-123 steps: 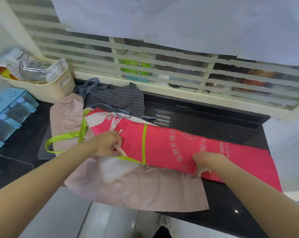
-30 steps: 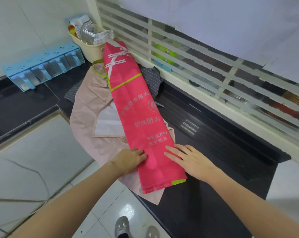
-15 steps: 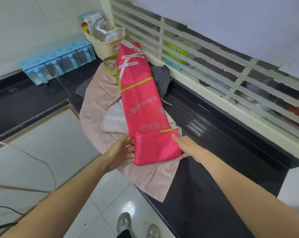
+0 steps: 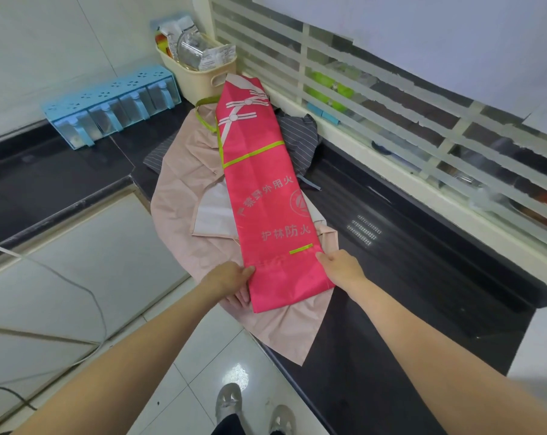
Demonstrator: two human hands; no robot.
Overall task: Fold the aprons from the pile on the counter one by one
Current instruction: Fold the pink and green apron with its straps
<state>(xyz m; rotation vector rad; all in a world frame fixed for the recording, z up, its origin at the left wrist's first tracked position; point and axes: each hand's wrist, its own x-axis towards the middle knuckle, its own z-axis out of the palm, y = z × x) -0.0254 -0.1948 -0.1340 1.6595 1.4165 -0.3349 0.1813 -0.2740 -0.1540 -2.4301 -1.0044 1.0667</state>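
Red apron (image 4: 259, 196): long narrow strip lying on the pink apron (image 4: 184, 196) atop the pile on the black counter (image 4: 407, 277), near end turned up once. Step, as judged: end-over-end folding, early. Next move calls for carrying the doubled end further up the strip, edges square.
Left hand (image 4: 226, 279): fingers pinch the fold's left edge.
Right hand (image 4: 341, 266): fingers pinch the right edge.
Striped apron (image 4: 297, 139): underneath, untouched.
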